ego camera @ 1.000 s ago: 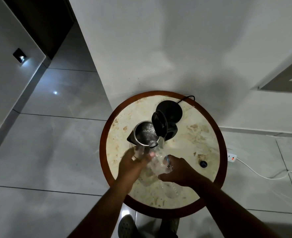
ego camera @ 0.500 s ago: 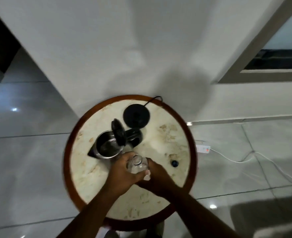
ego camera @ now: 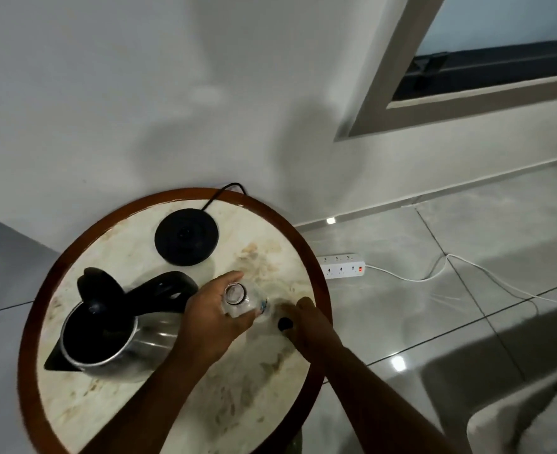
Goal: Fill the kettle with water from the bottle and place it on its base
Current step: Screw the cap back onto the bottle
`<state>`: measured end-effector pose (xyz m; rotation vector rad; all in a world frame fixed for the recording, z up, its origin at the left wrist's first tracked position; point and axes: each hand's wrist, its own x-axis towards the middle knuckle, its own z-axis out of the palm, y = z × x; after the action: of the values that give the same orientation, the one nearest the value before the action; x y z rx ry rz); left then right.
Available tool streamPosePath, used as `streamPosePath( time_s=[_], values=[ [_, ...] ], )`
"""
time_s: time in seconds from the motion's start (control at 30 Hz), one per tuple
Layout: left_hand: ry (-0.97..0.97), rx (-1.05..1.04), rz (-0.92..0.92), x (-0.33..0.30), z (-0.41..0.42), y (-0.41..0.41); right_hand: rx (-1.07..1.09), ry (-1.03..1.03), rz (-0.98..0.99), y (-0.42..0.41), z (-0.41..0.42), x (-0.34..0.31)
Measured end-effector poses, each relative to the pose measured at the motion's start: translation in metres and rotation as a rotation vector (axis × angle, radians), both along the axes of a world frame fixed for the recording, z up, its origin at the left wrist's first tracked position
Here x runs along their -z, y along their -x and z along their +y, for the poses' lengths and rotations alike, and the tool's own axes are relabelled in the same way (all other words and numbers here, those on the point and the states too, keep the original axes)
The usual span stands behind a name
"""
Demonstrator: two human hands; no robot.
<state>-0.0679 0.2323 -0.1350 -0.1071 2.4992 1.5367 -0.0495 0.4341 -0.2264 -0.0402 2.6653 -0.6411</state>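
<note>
A steel kettle (ego camera: 113, 348) with a black handle stands on the round table (ego camera: 74, 398) at the left, its black lid hinged open. Its black round base (ego camera: 186, 236) lies bare at the back of the table, apart from the kettle. The clear plastic bottle (ego camera: 238, 298) stands upright and uncapped just right of the kettle's handle, with my left hand (ego camera: 211, 322) wrapped around it. My right hand (ego camera: 310, 322) rests on the table next to the bottle, fingers closed on the small dark bottle cap (ego camera: 285, 323).
The table has a marble top and a brown rim and stands against a white wall. The base's black cord (ego camera: 220, 193) runs off the back edge. A white power strip (ego camera: 341, 265) and its white cable (ego camera: 434, 273) lie on the tiled floor to the right.
The bottle was tipped over the kettle's mouth; now it stands upright beside the kettle. My right hand has let go of the bottle and reached the cap. The view has swung right.
</note>
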Motion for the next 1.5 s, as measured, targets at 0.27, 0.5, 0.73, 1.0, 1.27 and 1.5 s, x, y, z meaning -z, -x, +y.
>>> streamPosePath(
  time_s=[0.27,0.5,0.73,1.0,1.27,1.5],
  values=[
    [0.004,0.116,-0.034,-0.001,0.02,0.008,0.208,0.037,0.093,0.012,0.01,-0.012],
    [-0.019,0.127,-0.066,-0.001,0.026,0.006,0.173,0.347,0.26,0.031,0.023,-0.12],
    [-0.063,0.169,-0.12,0.0,0.023,0.009,-0.38,0.219,0.286,0.039,-0.004,-0.168],
    [-0.119,0.147,-0.194,0.01,0.022,0.012,-0.738,-0.126,0.257,0.054,-0.022,-0.165],
    [-0.1,0.204,-0.183,0.007,0.015,0.017,-0.592,-0.138,0.163,0.059,-0.03,-0.171],
    [-0.067,0.263,-0.181,0.008,0.016,0.02,-0.741,-0.217,0.172,0.055,-0.026,-0.166]
  ],
)
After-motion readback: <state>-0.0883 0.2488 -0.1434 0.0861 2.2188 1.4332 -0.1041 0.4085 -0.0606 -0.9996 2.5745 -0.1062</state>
